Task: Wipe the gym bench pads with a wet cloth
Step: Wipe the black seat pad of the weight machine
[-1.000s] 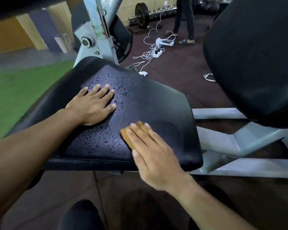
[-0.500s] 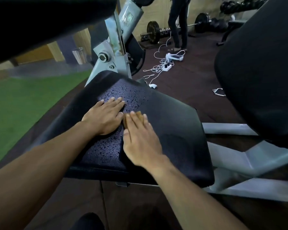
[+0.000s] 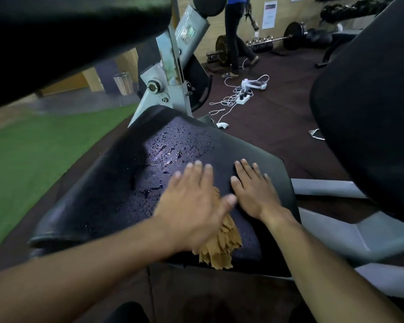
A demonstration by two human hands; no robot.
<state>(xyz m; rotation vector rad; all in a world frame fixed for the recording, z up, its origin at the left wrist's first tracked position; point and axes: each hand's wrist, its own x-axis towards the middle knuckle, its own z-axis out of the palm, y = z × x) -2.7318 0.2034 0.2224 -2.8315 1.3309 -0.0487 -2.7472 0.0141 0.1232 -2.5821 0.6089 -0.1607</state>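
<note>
The black seat pad (image 3: 103, 194) of the gym machine lies tilted in front of me, with water drops on its far and middle part. A tan cloth (image 3: 222, 245) lies on the pad's near right part, its frayed end hanging over the front edge. My left hand (image 3: 191, 203) lies flat on the cloth with straight fingers, covering its upper half. My right hand (image 3: 254, 190) rests flat on the bare pad just right of it, near the pad's right edge.
A large black back pad (image 3: 371, 113) rises at the right, another black pad (image 3: 68, 31) hangs overhead at the left. The grey frame (image 3: 170, 73) stands behind the seat. A person (image 3: 236, 31), a power strip with cables (image 3: 243, 99) and a barbell (image 3: 289, 38) are on the floor beyond.
The cloth went from under my right hand to under my left hand. Both hands shifted right on the pad, and the cloth now lies unfolded over the front edge.
</note>
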